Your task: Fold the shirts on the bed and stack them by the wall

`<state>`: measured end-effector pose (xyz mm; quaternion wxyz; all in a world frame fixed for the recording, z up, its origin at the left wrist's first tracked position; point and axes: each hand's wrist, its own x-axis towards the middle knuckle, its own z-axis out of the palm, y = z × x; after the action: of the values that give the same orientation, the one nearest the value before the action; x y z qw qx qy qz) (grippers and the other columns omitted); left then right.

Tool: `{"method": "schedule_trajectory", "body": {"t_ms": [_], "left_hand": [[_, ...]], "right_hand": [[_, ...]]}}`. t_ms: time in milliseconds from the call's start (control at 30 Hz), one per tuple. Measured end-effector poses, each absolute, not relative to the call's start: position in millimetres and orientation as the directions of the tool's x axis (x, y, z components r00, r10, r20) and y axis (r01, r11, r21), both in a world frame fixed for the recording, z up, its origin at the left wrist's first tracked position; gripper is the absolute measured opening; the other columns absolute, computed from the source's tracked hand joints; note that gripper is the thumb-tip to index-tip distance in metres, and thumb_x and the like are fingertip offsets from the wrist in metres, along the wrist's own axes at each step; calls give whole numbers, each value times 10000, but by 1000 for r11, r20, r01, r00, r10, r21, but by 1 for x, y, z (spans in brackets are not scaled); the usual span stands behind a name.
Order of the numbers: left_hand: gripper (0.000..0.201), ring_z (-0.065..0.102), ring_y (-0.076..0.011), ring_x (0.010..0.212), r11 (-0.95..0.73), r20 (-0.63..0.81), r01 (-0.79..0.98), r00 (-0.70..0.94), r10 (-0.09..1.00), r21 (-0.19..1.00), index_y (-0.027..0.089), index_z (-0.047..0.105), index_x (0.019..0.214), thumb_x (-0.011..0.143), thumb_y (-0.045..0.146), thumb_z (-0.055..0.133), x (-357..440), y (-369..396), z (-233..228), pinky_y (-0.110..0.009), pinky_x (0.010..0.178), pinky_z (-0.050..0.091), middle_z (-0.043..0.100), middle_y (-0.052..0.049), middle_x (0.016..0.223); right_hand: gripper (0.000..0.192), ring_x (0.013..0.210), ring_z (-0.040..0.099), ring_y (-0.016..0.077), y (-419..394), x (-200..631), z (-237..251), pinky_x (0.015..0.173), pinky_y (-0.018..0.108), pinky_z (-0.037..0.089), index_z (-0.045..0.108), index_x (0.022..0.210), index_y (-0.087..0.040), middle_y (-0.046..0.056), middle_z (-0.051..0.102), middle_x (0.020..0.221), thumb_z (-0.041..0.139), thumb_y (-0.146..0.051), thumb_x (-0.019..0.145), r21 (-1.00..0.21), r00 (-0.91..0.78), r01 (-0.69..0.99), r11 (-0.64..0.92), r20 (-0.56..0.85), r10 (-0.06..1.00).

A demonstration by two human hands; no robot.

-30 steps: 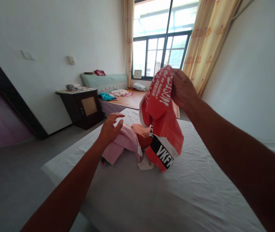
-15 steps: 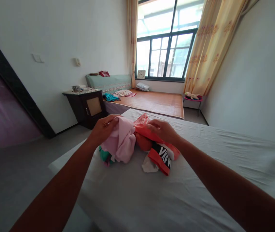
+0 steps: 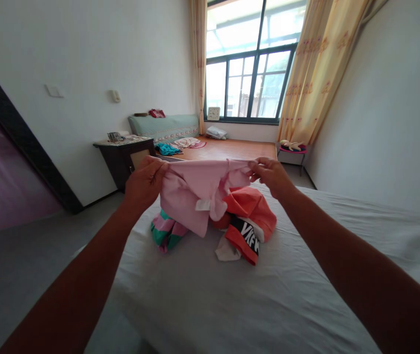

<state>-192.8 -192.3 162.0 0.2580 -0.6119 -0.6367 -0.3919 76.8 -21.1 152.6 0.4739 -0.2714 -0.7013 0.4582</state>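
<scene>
Left of centre in the frame, the left hand (image 3: 145,183) pinches one end of a pink garment (image 3: 191,179) in its fingers, with a green-and-pink cloth (image 3: 167,233) lying lower down on the bed (image 3: 306,275). The pink garment spans the middle of the frame (a pale tag (image 3: 202,205) shows on it), partly hiding a red garment (image 3: 256,204); right of centre, the right hand's (image 3: 271,175) fingers grip the opposite end.
</scene>
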Motion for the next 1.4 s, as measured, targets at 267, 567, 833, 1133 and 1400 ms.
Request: {"method": "schedule_trajectory", "body": {"t_ms": [267,567,833,1133,1400], "left_hand": [[358,596,-151,677,-61,763,897,-335,553,438,174,689,882,864,463,478,-197,-175,168,-216,579,418,646,0,694],[876,532,-310,1197,185,35,761,-263,964,622,175,482,1355,661,702,579,-269,-168,68,-348,934,461,471,-137,1408],[708,568,-338,1121,-61,123,536,-82,989,842,111,561,1239,617,416,709,-193,-124,36,-432,949,455,639,-145,1193],[302,597,-241,1034,-526,679,481,-227,698,701,154,700,925,675,322,680,-175,-106,132,-356,903,474,692,-78,1023],[163,656,-259,859,-250,295,572,14,955,781,162,702,638,668,321,684,-245,-158,87,-401,792,518,718,-83,842]], "right_hand": [[312,542,598,123,3,82,182,498,236,476,572,778,-189,24,668,671,634,-495,768,-789,-136,-133,599,613,778],[1045,1333,351,347,19,121,94,1034,507,360,285,1466,-234,175,289,1510,688,-675,608,-758,-509,587,283,-74,858],[720,935,640,270,-11,55,48,841,433,518,509,1267,-162,94,676,1058,713,-292,588,-990,-678,109,92,-7,735],[480,1076,535,204,-18,49,143,981,364,404,536,1183,-230,39,609,1172,576,-195,706,-661,-283,-61,748,730,622],[248,767,599,191,4,145,81,774,332,471,706,768,-208,31,692,796,594,-429,787,-521,-866,230,822,276,417]]}}
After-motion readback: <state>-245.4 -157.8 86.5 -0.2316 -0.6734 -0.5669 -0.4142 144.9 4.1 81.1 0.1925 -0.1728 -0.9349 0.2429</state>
